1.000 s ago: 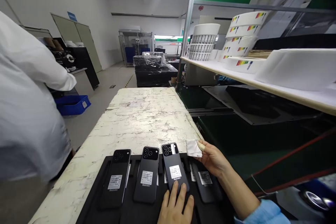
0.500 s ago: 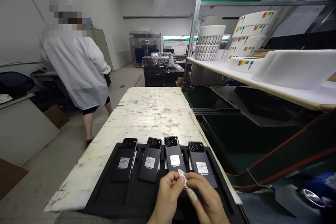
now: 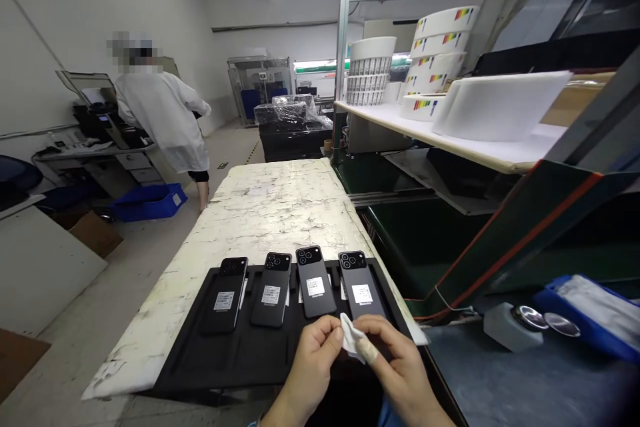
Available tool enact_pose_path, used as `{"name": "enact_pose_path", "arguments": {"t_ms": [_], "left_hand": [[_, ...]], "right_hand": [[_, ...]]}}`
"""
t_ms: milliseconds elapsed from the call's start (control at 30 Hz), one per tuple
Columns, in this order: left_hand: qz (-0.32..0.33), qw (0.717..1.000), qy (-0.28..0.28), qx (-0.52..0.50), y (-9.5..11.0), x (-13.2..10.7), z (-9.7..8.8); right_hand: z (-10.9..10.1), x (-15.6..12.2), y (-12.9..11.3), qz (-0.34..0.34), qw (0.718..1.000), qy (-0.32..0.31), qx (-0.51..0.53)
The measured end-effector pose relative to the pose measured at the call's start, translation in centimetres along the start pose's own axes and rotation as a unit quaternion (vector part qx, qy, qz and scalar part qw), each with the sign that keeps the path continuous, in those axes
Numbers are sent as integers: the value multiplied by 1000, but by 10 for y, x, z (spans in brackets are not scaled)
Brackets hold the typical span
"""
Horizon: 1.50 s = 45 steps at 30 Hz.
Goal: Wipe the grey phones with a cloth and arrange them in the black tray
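Observation:
Both my hands meet low in the middle of the view, pinching a small white cloth (image 3: 349, 336) between them. My left hand (image 3: 314, 360) grips its left edge; my right hand (image 3: 397, 365), with a taped fingertip, grips its right edge. Just beyond them lies a black tray (image 3: 200, 360) with several dark phones lying face down in a row, each with a white label: the leftmost phone (image 3: 225, 293), a second phone (image 3: 271, 289), a third phone (image 3: 314, 281) and the rightmost phone (image 3: 361, 285), nearest my hands.
The tray rests on a worn white table (image 3: 270, 213). A shelf (image 3: 450, 140) at the right bears white label rolls (image 3: 440, 53) and foam. A person in a white coat (image 3: 163, 120) stands at the far left by a desk; a blue bin (image 3: 147, 201) is on the floor.
My left hand left the third phone and joined my right hand on the cloth in front of me. The view pulled back. The person in white walked away toward the far left.

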<state>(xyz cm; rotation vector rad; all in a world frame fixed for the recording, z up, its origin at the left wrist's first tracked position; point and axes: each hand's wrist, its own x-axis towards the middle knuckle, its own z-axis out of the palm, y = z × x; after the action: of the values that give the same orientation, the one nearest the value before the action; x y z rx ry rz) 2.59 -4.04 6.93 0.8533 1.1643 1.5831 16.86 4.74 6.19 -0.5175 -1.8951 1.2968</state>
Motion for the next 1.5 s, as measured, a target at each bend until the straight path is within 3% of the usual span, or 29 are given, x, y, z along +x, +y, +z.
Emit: {"name": "enact_pose_path", "arguments": {"t_ms": [167, 367, 467, 567, 667, 733, 867, 933, 1033, 1133, 1233, 1367, 1500], "left_hand": [[-67, 996, -15, -54, -4, -1, 3], [-91, 993, -37, -58, -4, -2, 9], [-108, 992, -52, -48, -2, -2, 9], [-115, 992, -43, -32, 1, 1, 5], [-106, 994, -21, -6, 2, 5, 1], [-82, 996, 10, 24, -1, 8, -2], [-4, 992, 93, 81, -13, 10, -5], [13, 988, 104, 113, -17, 9, -7], [9, 990, 64, 123, -19, 6, -8], [-35, 998, -7, 59, -17, 6, -6], [-50, 998, 17, 42, -18, 10, -4], [-4, 992, 108, 67, -21, 15, 2], [31, 994, 75, 69, -22, 10, 13]], "right_hand": [[-10, -5, 3, 151, 978, 23, 140], [-13, -13, 4, 149, 974, 12, 169], [-18, -11, 2, 171, 969, 37, 176], [-25, -8, 3, 232, 936, 77, 255], [-31, -7, 4, 275, 901, 72, 326], [-32, -6, 2, 280, 894, 70, 343], [-31, -6, -1, 260, 908, 87, 318], [-30, -6, -3, 247, 920, 73, 295], [-31, -5, -6, 235, 929, 30, 282], [-32, -2, -4, 243, 928, -3, 281], [-30, 4, 2, 231, 946, 24, 225], [-20, 5, 9, 139, 985, 58, 86], [-7, -1, 15, -43, 993, 44, -96]]}}
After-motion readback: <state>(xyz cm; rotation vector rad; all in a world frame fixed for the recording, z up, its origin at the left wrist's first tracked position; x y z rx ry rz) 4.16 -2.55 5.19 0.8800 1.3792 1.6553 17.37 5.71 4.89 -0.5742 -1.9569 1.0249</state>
